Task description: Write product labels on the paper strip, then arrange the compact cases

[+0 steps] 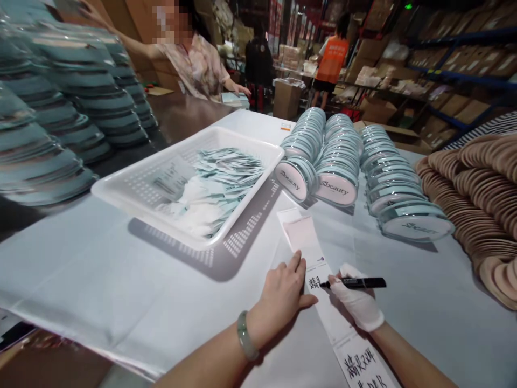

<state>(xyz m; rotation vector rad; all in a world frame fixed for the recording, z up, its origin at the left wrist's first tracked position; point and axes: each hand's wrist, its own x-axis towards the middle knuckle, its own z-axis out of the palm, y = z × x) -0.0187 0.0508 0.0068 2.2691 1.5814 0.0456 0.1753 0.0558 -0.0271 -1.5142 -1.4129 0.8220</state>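
Observation:
A long white paper strip (329, 318) lies on the table, with black handwritten characters in its middle and at its near end. My left hand (283, 293), bare and with a pale green bangle (246, 335) at the wrist, rests with fingers stretched out on the strip's left edge. In my right hand (357, 302), which wears a white glove, a black marker pen (359, 282) is gripped. The pen's tip touches the strip beside the middle characters. The strip's far end (302, 234) is folded over.
A white basket (117, 188) of pale blue packets stands on the left. Rows of round "beauty" packs (337, 186) stand beyond the strip. Brown oval pads (476, 215) are stacked right; wrapped stacks (89, 91) rise left. Across the table a person (197, 70) reaches out.

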